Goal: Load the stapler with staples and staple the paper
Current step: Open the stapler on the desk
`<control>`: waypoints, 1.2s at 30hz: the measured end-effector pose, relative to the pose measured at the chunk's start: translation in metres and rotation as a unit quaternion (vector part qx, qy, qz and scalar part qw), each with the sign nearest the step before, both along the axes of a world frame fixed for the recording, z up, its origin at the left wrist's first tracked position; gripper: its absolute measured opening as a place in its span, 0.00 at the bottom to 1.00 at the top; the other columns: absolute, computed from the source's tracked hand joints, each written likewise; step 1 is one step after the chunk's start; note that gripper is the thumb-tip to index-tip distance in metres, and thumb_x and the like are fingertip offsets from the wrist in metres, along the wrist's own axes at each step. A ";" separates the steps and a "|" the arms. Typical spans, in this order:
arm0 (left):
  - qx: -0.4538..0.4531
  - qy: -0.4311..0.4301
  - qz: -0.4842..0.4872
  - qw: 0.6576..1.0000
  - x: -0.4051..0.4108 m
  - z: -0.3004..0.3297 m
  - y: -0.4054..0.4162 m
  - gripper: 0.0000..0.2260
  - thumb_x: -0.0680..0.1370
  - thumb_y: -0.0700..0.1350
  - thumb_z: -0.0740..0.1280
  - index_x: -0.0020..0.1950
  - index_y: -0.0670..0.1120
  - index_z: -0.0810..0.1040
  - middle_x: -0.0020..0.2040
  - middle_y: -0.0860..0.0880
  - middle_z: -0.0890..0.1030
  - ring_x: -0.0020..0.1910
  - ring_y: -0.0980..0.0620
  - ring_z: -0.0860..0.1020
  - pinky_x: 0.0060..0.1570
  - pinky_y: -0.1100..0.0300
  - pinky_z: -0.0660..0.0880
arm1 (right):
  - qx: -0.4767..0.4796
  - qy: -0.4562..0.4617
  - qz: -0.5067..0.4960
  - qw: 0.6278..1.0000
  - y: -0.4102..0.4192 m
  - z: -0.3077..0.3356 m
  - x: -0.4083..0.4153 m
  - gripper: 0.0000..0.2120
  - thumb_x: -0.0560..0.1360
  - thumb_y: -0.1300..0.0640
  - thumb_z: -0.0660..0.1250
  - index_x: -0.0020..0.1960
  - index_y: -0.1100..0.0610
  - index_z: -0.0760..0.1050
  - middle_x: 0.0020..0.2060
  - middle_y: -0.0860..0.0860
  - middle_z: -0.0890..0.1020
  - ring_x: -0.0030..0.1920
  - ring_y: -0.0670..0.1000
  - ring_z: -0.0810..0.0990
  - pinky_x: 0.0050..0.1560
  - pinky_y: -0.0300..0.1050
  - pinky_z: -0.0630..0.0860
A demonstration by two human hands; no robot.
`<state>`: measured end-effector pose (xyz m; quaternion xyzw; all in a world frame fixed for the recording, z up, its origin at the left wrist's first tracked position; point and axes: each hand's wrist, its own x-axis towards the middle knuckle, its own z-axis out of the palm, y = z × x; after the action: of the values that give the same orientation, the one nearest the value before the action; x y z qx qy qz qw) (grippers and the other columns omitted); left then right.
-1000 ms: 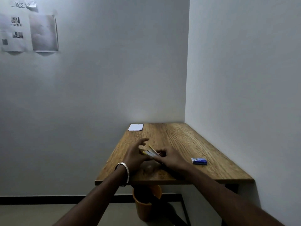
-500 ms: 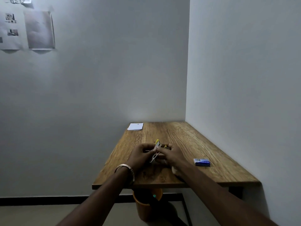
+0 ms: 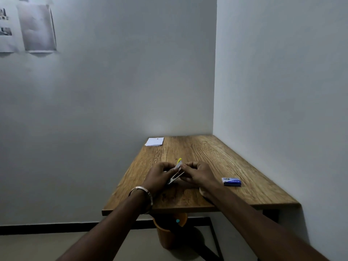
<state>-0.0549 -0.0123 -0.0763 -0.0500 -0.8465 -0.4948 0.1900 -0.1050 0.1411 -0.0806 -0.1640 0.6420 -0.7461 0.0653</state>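
Observation:
A small stapler (image 3: 178,171) with a yellow tip and a metal body is held tilted, yellow end up, just above the wooden table (image 3: 207,157). My left hand (image 3: 160,176), with a metal bangle on the wrist, grips it from the left. My right hand (image 3: 197,175) pinches it from the right with closed fingers. The stapler looks swung apart, its metal parts splayed. A blue staple box (image 3: 231,181) lies on the table to the right of my right hand. A small stack of white paper (image 3: 154,141) rests at the table's far left corner.
The table stands in a corner, with walls behind it and along its right side. An orange bin (image 3: 167,232) sits on the floor under the table's front edge, beside black metal legs. Printed sheets (image 3: 37,28) hang on the left wall.
Both hands lifted the stapler from flat near the table and tipped it upright, yellow end up. My left hand closed around it. The hands drew closer together.

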 end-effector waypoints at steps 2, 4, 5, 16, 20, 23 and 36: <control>0.044 -0.011 0.013 0.999 -0.002 -0.001 -0.002 0.09 0.80 0.46 0.66 0.50 0.44 0.83 0.41 0.49 0.85 0.39 0.57 0.83 0.36 0.65 0.75 | -0.005 0.002 -0.004 1.000 0.001 0.001 0.001 0.09 0.76 0.62 0.72 0.49 0.68 0.81 0.46 0.63 0.86 0.47 0.57 0.87 0.40 0.43 0.84; 0.130 -0.030 0.030 0.991 -0.004 -0.001 -0.006 0.08 0.80 0.45 0.65 0.50 0.43 0.81 0.40 0.48 0.84 0.38 0.56 0.83 0.34 0.65 0.76 | -0.012 -0.011 -0.005 1.000 0.002 0.002 0.002 0.08 0.77 0.62 0.70 0.49 0.68 0.80 0.46 0.63 0.85 0.46 0.56 0.87 0.40 0.42 0.84; 0.149 -0.033 0.030 0.988 -0.006 0.000 -0.008 0.07 0.80 0.45 0.65 0.51 0.43 0.80 0.41 0.46 0.84 0.39 0.55 0.84 0.35 0.64 0.77 | -0.011 -0.015 -0.006 1.000 0.002 0.002 0.001 0.08 0.77 0.62 0.70 0.50 0.68 0.80 0.46 0.63 0.85 0.45 0.55 0.87 0.40 0.42 0.84; 0.273 -0.026 0.021 0.961 0.001 0.001 -0.017 0.20 0.80 0.36 0.63 0.65 0.55 0.64 0.53 0.38 0.80 0.50 0.47 0.83 0.38 0.57 0.81 | 0.217 0.129 -0.096 0.963 0.014 -0.002 -0.009 0.03 0.77 0.56 0.70 0.50 0.55 0.81 0.43 0.50 0.84 0.44 0.47 0.83 0.41 0.39 0.79; 0.138 0.013 0.080 0.987 0.005 -0.001 -0.025 0.12 0.76 0.37 0.70 0.57 0.46 0.75 0.52 0.40 0.81 0.49 0.45 0.82 0.49 0.52 0.81 | 0.275 0.180 -0.104 0.939 0.031 0.000 -0.010 0.05 0.76 0.55 0.72 0.50 0.53 0.84 0.39 0.43 0.84 0.41 0.40 0.81 0.36 0.30 0.70; 0.055 0.028 0.108 0.992 0.010 -0.002 -0.034 0.10 0.72 0.39 0.75 0.50 0.44 0.78 0.47 0.44 0.82 0.48 0.46 0.82 0.49 0.53 0.80 | 0.307 0.193 -0.097 0.927 0.041 0.002 -0.011 0.05 0.74 0.56 0.74 0.49 0.54 0.85 0.41 0.44 0.85 0.43 0.40 0.81 0.39 0.31 0.71; -0.175 -0.079 0.054 0.980 0.021 0.000 -0.061 0.06 0.71 0.54 0.75 0.45 0.54 0.84 0.44 0.53 0.84 0.46 0.54 0.81 0.51 0.52 0.80 | 0.304 0.197 -0.079 0.929 0.044 -0.002 -0.016 0.07 0.73 0.56 0.75 0.51 0.52 0.86 0.44 0.41 0.85 0.45 0.38 0.80 0.40 0.28 0.70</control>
<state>-0.0341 -0.0737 -0.0767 0.0027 -0.9339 -0.3303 0.1369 -0.1213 0.1852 -0.0824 -0.2290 0.8491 -0.4702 -0.0751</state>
